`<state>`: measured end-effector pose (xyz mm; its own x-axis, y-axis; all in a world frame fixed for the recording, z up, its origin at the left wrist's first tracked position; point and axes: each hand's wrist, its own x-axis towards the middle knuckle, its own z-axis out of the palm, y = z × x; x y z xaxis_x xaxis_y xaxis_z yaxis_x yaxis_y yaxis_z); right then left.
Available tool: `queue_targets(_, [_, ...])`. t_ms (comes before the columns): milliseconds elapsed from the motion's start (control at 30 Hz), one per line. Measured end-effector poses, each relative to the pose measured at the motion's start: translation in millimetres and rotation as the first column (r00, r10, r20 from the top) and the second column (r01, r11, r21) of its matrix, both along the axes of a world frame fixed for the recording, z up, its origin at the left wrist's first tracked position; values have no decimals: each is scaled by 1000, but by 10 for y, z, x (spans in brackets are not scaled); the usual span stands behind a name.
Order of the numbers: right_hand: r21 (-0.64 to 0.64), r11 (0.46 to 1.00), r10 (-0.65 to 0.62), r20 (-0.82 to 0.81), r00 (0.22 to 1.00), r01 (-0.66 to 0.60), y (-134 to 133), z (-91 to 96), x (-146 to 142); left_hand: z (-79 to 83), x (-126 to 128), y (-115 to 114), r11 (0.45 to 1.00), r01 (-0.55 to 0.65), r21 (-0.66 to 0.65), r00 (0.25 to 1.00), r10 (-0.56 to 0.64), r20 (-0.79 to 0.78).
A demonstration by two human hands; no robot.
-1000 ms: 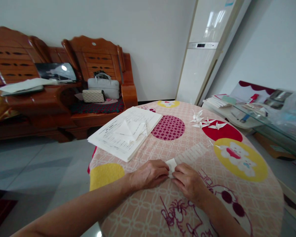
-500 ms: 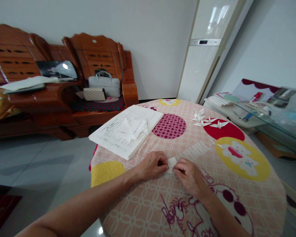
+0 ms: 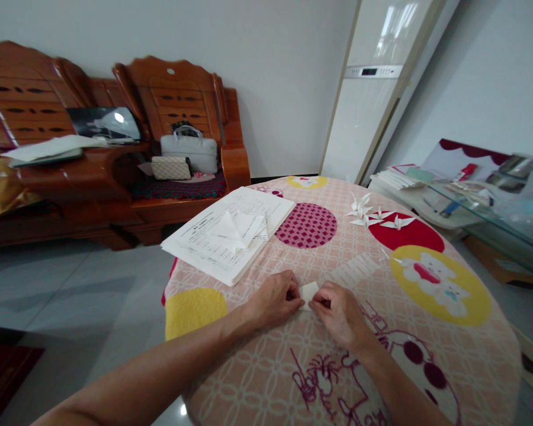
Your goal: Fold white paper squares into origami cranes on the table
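Observation:
A small folded piece of white paper [image 3: 309, 292] lies low over the tablecloth between my two hands. My left hand [image 3: 279, 297] pinches its left edge, thumb against curled fingers. On the other side, my right hand [image 3: 337, 309] grips the right edge in the same way. My fingertips cover parts of the paper, so its exact folds are hard to make out. Several folded white paper cranes [image 3: 365, 213] stand together at the far right of the table. Loose folded paper sheets [image 3: 235, 232] rest on a stack of printed pages [image 3: 204, 251] to the left.
A patterned cloth [image 3: 249, 367] covers the round table. Beyond it stand a wooden sofa [image 3: 169, 89] with bags [image 3: 190, 154] and a tall white air conditioner [image 3: 364, 118]. At the right is a glass-topped side table [image 3: 475, 228] bearing papers and other items.
Both hands keep their pinch on the paper; the right fingers have shifted slightly toward the left. The view has moved a little. Everything else stays where it was.

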<state>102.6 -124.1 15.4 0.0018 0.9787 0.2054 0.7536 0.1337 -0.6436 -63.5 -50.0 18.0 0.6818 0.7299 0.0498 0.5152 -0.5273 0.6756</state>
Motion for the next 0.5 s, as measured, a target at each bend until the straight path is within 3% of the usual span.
queue_targets(267, [-31, 997, -64, 8, 998, 64, 40, -24, -22, -113, -36, -46, 998, -51, 39, 994, 47, 99])
queue_targets(500, [-37, 997, -72, 8, 997, 72, 44, -22, -27, -56, -114, -48, 998, 52, 43, 982, -59, 178])
